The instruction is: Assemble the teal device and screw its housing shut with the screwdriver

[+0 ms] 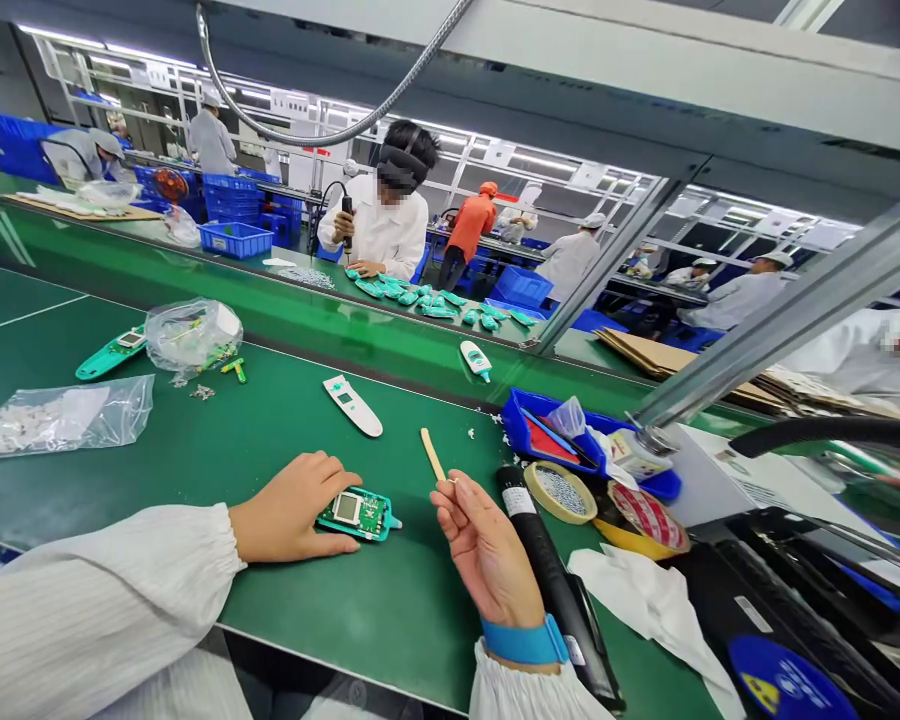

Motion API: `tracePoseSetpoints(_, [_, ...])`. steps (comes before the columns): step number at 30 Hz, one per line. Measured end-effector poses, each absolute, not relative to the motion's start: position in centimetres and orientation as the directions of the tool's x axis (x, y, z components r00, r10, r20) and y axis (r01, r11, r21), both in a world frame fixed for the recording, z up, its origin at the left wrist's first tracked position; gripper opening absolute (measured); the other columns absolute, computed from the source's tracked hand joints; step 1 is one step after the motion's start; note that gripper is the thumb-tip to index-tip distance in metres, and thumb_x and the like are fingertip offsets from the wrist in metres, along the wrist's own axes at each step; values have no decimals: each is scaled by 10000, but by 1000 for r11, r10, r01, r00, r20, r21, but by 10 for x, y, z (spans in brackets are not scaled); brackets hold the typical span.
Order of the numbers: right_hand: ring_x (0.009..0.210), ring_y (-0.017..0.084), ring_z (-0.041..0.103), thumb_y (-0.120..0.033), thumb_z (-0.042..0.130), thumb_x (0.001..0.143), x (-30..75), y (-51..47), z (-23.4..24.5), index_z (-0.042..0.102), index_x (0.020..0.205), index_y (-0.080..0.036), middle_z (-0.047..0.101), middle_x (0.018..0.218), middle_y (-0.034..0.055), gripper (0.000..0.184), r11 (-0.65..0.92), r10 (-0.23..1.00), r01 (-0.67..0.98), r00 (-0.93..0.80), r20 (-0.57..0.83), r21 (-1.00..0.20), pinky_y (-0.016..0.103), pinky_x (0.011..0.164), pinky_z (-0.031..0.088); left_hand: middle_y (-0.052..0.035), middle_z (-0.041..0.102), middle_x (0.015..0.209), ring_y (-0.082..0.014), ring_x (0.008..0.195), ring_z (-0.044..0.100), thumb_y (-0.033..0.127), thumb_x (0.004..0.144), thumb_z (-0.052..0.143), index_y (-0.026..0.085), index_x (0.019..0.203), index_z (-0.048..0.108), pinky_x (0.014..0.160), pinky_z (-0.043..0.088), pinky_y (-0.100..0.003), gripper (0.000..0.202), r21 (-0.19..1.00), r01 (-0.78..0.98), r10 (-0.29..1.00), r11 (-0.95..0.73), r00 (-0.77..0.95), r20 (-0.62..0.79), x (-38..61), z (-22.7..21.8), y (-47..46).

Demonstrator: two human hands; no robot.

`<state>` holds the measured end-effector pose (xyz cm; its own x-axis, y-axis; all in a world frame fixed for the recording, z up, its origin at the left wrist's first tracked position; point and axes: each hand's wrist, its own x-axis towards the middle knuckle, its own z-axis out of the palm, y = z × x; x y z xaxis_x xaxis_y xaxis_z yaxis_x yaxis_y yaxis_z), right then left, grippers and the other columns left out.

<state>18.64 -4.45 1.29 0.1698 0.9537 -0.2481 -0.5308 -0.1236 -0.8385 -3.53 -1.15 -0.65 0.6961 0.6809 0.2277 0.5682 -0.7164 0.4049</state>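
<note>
My left hand (300, 508) rests on the green bench top, its fingers and thumb closed around the left end of a teal thermometer housing (394, 522). A green circuit board (373, 512) with a small grey display (347, 508) lies face up in it. My right hand (487, 550), wearing a blue wrist band (523, 641), is raised just right of the housing. It holds a flat wooden stick (433, 455) pointing up and away. A tiny whitish piece shows at the fingertips, too small to make out. Beyond both hands lies a white thermometer cover (353, 405).
To the left are a bag of small parts (64, 415), another bag (193, 335) and a teal housing (111, 352). At right stand a blue tray (540, 440), a tape ring holding screws (560, 491) and a black electric screwdriver (544, 570). A co-worker (386, 220) sits opposite.
</note>
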Motion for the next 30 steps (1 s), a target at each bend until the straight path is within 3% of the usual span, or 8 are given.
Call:
tracePoseSetpoints(4, [722, 120, 648, -287, 799, 528, 184, -40, 12, 654, 789, -165, 696, 839, 48, 323, -119, 954, -524, 175, -244, -843, 155, 613, 522, -59, 528, 944, -203, 843, 456, 512, 757, 530, 188, 1103, 478, 755, 351, -338, 477, 416, 562, 680, -715, 699, 222, -36, -8, -11])
tracePoseSetpoints(9, [613, 85, 627, -258, 813, 503, 183, -39, 10, 636, 781, -175, 683, 693, 4, 340, -129, 943, -541, 193, -272, -831, 133, 547, 501, -60, 528, 948, -202, 831, 455, 512, 754, 537, 194, 1104, 476, 737, 348, -330, 477, 435, 570, 695, -697, 686, 214, -36, -10, -11])
tracePoseSetpoints(13, [617, 84, 619, -265, 813, 499, 183, -39, 10, 626, 796, -158, 678, 703, 9, 367, -149, 940, -518, 189, -283, -842, 139, 553, 494, -56, 531, 960, -207, 852, 461, 515, 742, 552, 201, 1112, 471, 758, 350, -336, 491, 454, 572, 706, -683, 675, 212, -36, -11, -12])
tracePoseSetpoints(18, [670, 122, 624, -302, 772, 576, 177, -43, 12, 566, 938, -156, 684, 764, 36, 441, -111, 959, -331, 213, -189, -937, 211, 622, 493, -61, 532, 980, -218, 869, 476, 524, 720, 566, 204, 1135, 455, 771, 364, -342, 536, 471, 574, 711, -670, 679, 184, -34, -8, -8])
tracePoseSetpoints(25, [705, 158, 624, -399, 725, 608, 172, -39, 10, 556, 918, -153, 684, 789, 63, 430, -142, 962, -132, 217, -168, -981, 262, 659, 475, -60, 543, 999, -230, 921, 495, 585, 644, 609, 188, 1147, 454, 813, 374, -347, 659, 556, 503, 641, -662, 765, 71, -35, 11, 7])
tracePoseSetpoints(30, [752, 174, 630, -424, 676, 660, 165, -21, 26, 574, 854, -167, 679, 807, 64, 337, -120, 979, -19, 162, -122, -993, 287, 699, 475, -36, 568, 860, -168, 797, 523, 526, 761, 510, 189, 1016, 550, 715, 403, -275, 425, 696, 437, 637, -570, 770, 38, -27, 31, 32])
